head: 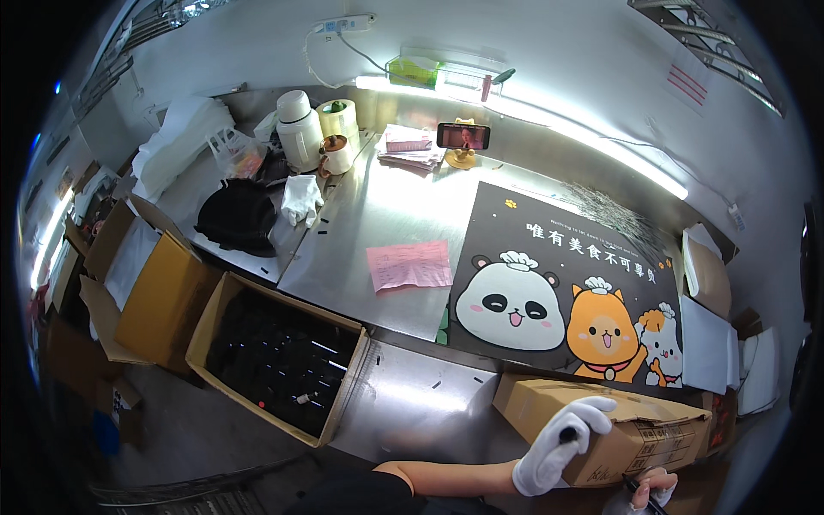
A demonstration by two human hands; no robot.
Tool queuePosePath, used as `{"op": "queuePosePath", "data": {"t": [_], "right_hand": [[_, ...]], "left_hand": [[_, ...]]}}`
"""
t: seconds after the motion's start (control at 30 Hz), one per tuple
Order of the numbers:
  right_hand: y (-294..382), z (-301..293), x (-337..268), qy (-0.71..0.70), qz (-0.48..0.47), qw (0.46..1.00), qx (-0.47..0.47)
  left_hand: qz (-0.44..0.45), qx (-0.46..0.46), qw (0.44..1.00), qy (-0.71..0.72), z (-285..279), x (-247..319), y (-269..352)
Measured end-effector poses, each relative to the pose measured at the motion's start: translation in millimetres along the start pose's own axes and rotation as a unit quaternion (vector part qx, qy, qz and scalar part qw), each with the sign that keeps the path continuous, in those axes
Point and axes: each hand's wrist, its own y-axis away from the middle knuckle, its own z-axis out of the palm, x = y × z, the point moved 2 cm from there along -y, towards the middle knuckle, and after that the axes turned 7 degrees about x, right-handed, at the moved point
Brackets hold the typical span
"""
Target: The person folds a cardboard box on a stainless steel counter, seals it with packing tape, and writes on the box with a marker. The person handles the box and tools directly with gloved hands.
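Observation:
My left hand point(552, 450), in a white glove, lies over a closed cardboard box point(602, 450) at the lower right. Its fingers are curled around a small black round piece point(568, 435), which looks like a pen cap. My right hand point(658, 481) has bare fingertips and some white glove material around it. It grips a black marker pen point(631, 483), whose tip is at the lower edge of the box's side. Handwritten strokes and a printed grid show on that side. The lower part of my right hand is cut off by the picture's edge.
A cartoon-printed dark mat point(508, 238) covers the steel worktable's point(347, 257) right part, beside a pink paper sheet point(410, 265). An open carton point(193, 351) of black pieces stands left. Behind are a phone point(463, 136), a white flask point(298, 132) and tape rolls point(340, 116).

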Motion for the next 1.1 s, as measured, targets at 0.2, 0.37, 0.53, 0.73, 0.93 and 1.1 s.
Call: {"op": "queuePosePath", "data": {"t": [0.2,0.37,0.53,0.73,0.93,1.1], "right_hand": [[-2.9,2.9,0.7,0.003,-0.017,1.0,0.019],[-2.3,3.4,0.4,-0.018,-0.017,1.0,0.0],[-1.7,2.7,2.7,-0.029,-0.042,0.999,-0.008],[2.5,-51.7,54.3,-0.036,-0.038,0.998,-0.043],[1.5,-8.7,13.3,-0.025,0.032,0.999,-0.033],[-16.4,-8.9,-0.6,-0.009,0.05,0.992,-0.115]], "left_hand": [[-0.139,0.043,0.989,0.007,-34.1,16.8,-35.8],[-0.244,-0.019,0.969,-0.044,-66.7,2.3,-32.1],[-0.099,-0.155,0.949,-0.257,-41.7,41.9,-35.4],[-0.216,-0.001,0.974,-0.07,-52.3,26.8,-27.9],[0.038,-0.275,0.856,-0.436,-19.1,41.8,-50.7],[0.087,-0.341,0.813,-0.465,3.4,41.9,-58.7]]}}
